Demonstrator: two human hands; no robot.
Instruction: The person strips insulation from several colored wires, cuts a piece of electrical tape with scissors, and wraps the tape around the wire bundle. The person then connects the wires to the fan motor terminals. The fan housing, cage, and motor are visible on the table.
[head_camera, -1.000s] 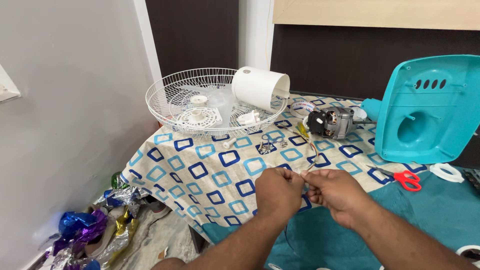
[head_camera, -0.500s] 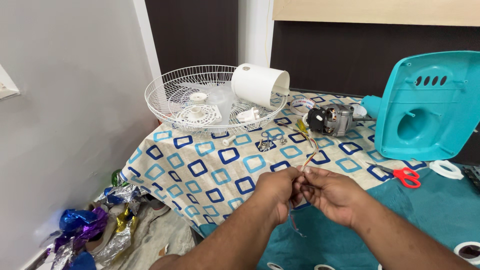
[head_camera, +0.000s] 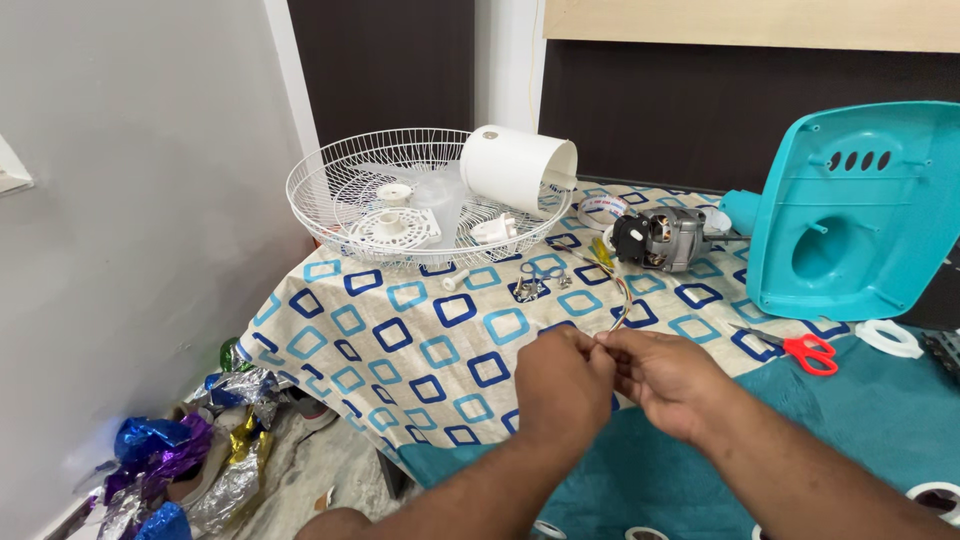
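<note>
Both hands meet over the tabletop (head_camera: 400, 340) front edge: left hand (head_camera: 562, 385) and right hand (head_camera: 668, 382), each grip pinched shut on wire bundle (head_camera: 618, 300) ends. Wires run toward 12–1 o'clock, back to fan motor (head_camera: 662, 238). Hands equally near.

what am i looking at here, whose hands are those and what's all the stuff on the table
The single view comes from a camera worn on a person's head, looking down at their own two bare hands. The left hand and right hand meet and pinch the ends of thin coloured wires, which lead up to a small electric motor. The table wears a cloth patterned with blue squares. On it lie a white wire fan guard, a white cylinder on its side, a teal plastic housing and red-handled scissors. Crumpled foil lies on the floor.
</note>
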